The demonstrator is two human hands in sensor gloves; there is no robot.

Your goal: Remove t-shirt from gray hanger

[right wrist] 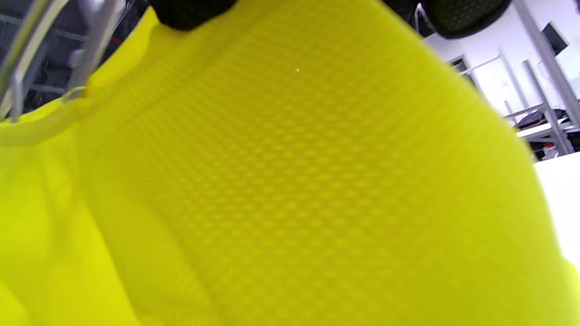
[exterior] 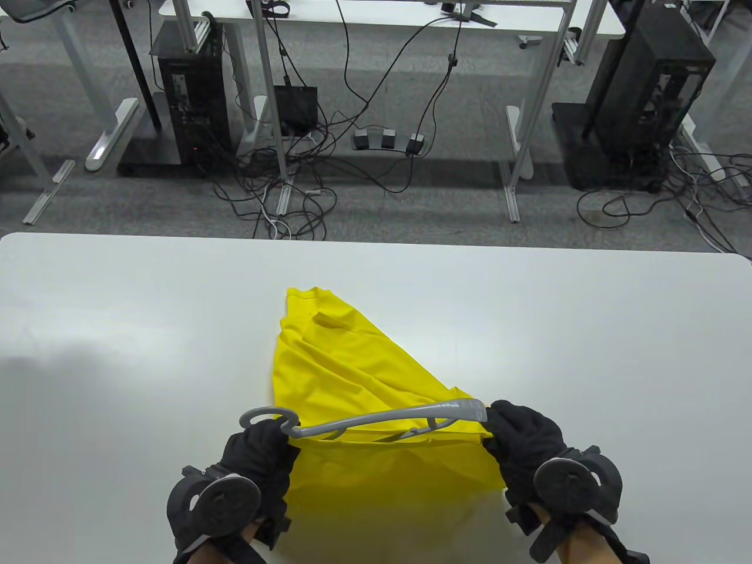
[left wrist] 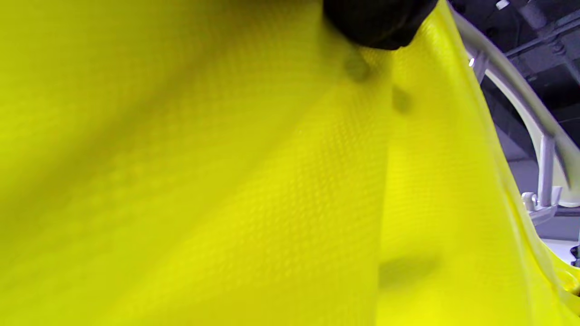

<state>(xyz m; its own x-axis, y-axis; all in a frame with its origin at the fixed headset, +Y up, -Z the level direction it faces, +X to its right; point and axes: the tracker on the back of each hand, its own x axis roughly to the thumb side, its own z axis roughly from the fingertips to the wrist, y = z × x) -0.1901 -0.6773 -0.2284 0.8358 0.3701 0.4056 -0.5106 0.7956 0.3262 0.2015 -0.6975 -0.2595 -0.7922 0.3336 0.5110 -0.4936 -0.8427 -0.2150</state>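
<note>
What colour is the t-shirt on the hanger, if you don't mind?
The t-shirt is plain bright yellow; the table view shows it best, draped from the gray hanger.

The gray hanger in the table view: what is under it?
Under the gray hanger hangs the yellow t-shirt, spreading onto the white table. The cloth covers the hanger's lower parts, so how far it remains inside cannot be seen.

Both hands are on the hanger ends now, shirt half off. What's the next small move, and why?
Probably lift the gray hanger up and toward you with the left hand, while the right hand pulls the fabric off that end. The yellow t-shirt hangs below the bar, its far part resting on the table.
</note>
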